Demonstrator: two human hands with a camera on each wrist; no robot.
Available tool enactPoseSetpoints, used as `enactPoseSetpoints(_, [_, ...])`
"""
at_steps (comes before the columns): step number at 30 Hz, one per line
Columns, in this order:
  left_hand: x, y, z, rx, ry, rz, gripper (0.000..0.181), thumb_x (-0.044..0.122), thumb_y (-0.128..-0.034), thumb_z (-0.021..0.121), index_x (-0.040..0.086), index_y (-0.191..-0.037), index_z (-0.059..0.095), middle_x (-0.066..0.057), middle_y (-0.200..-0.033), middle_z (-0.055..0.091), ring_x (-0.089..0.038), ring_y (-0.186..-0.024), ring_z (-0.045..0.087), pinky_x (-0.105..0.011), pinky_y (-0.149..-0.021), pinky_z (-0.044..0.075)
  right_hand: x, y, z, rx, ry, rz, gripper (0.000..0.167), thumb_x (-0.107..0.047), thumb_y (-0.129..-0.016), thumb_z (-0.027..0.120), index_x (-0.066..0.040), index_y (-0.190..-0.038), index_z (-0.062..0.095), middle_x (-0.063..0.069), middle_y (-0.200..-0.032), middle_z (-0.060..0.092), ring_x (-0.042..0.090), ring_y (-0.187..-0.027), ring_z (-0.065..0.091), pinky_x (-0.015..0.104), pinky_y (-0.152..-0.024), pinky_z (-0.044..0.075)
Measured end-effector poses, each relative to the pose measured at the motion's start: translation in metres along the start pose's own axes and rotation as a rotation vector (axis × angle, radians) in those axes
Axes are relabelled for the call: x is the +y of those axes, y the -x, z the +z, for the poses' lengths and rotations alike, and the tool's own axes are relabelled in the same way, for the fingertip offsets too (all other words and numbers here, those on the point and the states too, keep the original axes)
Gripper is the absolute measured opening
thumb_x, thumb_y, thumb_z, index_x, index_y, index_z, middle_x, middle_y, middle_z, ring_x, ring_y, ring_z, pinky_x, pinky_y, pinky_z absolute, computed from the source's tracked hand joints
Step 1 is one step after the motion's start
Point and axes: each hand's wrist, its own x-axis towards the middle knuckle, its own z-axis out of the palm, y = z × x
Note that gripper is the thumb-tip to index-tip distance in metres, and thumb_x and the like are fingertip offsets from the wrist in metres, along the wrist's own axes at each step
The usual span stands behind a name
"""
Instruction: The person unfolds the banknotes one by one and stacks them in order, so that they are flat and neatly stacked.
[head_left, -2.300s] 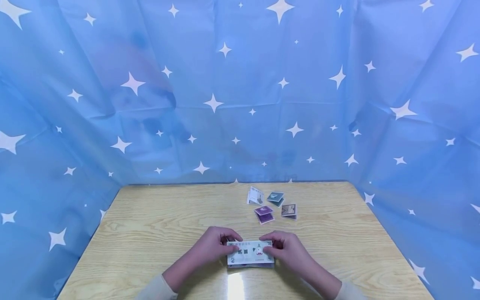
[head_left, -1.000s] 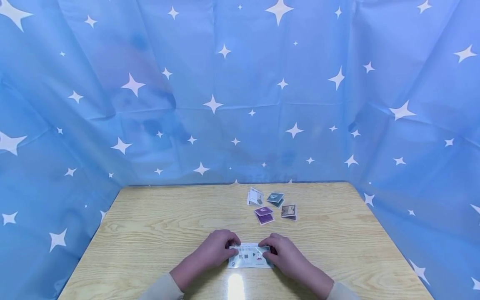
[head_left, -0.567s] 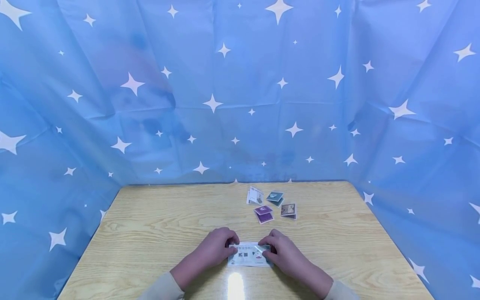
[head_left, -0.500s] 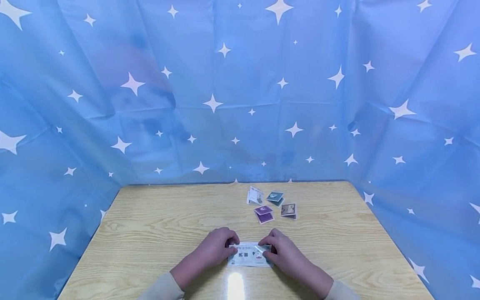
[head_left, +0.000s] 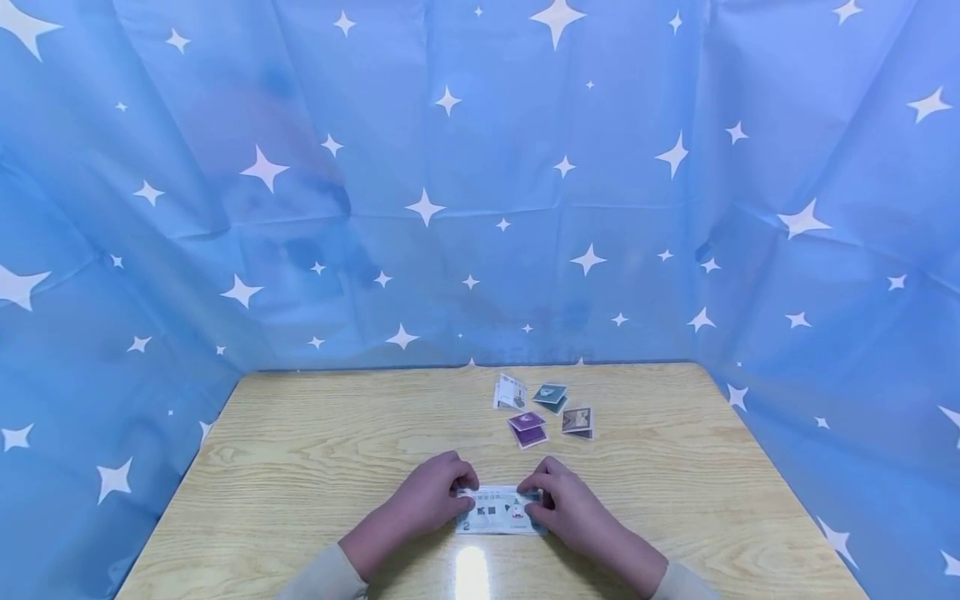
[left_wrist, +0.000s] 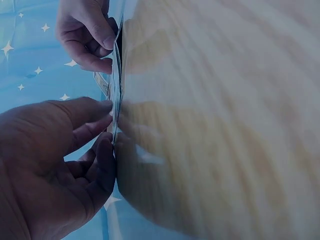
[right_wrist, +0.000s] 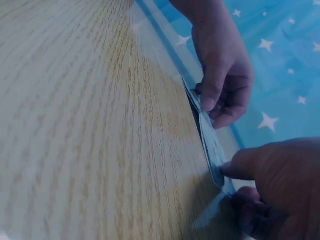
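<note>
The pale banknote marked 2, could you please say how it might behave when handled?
The banknote, edge-on in both wrist views, looks thin, so probably light and flexible. A dark gap shows along its edge, so it may not lie flat. The glossy table suggests it could slide.

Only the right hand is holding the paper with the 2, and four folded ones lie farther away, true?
Not just the right hand: in the head view, the left hand grips the paper too. The rest is true.
</note>
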Motion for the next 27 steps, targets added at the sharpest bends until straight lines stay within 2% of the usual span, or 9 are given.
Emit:
enactPoseSetpoints(5, [0.0,0.0,-0.002,-0.005,0.049,-0.008,0.019,0.022,-0.0942,0.088,0.017,-0.111,0.079,0.009,-0.098,0.062,-0.006,-0.091,0.059,-0.029,-0.085,0.055,0.0,-0.001,-0.003,0.039,-0.065,-0.009,0.019,-0.008,-0.097,0.084,-0.011,-0.115,0.082,-0.001,-0.103,0.062,0.009,-0.084,0.056,0.025,-0.069,0.052])
enactPoseSetpoints(11, [-0.001,-0.002,-0.005,0.029,0.079,0.001,0.02,0.021,-0.0941,0.088,0.018,-0.111,0.078,0.008,-0.099,0.063,-0.009,-0.092,0.061,-0.031,-0.085,0.055,0.002,-0.004,-0.007,0.097,-0.097,0.002,0.017,-0.006,-0.095,0.084,-0.012,-0.111,0.082,0.0,-0.1,0.064,0.008,-0.081,0.058,0.025,-0.069,0.053])
enactPoseSetpoints(15, [-0.002,-0.01,-0.009,0.062,0.128,-0.005,0.017,0.021,-0.096,0.086,0.019,-0.111,0.077,0.01,-0.101,0.065,-0.008,-0.094,0.062,-0.032,-0.086,0.057,0.0,-0.01,-0.017,0.154,-0.1,-0.042,0.017,-0.004,-0.094,0.085,-0.01,-0.109,0.081,0.0,-0.099,0.065,0.008,-0.079,0.059,0.026,-0.068,0.055])
enactPoseSetpoints(20, [0.001,-0.035,-0.024,0.144,0.207,-0.02,0.014,0.02,-0.0988,0.084,0.019,-0.111,0.076,0.01,-0.103,0.067,-0.011,-0.097,0.064,-0.033,-0.085,0.058,-0.001,-0.032,-0.04,0.245,-0.072,-0.084,0.018,-0.002,-0.093,0.085,-0.005,-0.11,0.08,0.007,-0.1,0.068,0.01,-0.079,0.059,0.026,-0.067,0.056])
enactPoseSetpoints(24, [0.002,-0.064,-0.036,0.215,0.232,-0.007,0.014,0.017,-0.1002,0.082,0.015,-0.112,0.076,0.006,-0.106,0.069,-0.014,-0.1,0.065,-0.037,-0.087,0.058,0.005,-0.059,-0.057,0.268,-0.039,-0.086,0.021,-0.003,-0.095,0.085,-0.002,-0.115,0.078,0.012,-0.104,0.069,0.013,-0.083,0.062,0.028,-0.071,0.056])
enactPoseSetpoints(27, [0.001,-0.087,-0.041,0.249,0.223,0.007,0.016,0.017,-0.1009,0.082,0.012,-0.114,0.075,0.002,-0.108,0.07,-0.017,-0.101,0.067,-0.039,-0.089,0.059,0.01,-0.081,-0.066,0.271,-0.001,-0.092,0.026,-0.006,-0.096,0.085,-0.001,-0.12,0.076,0.014,-0.109,0.069,0.018,-0.088,0.065,0.036,-0.078,0.059])
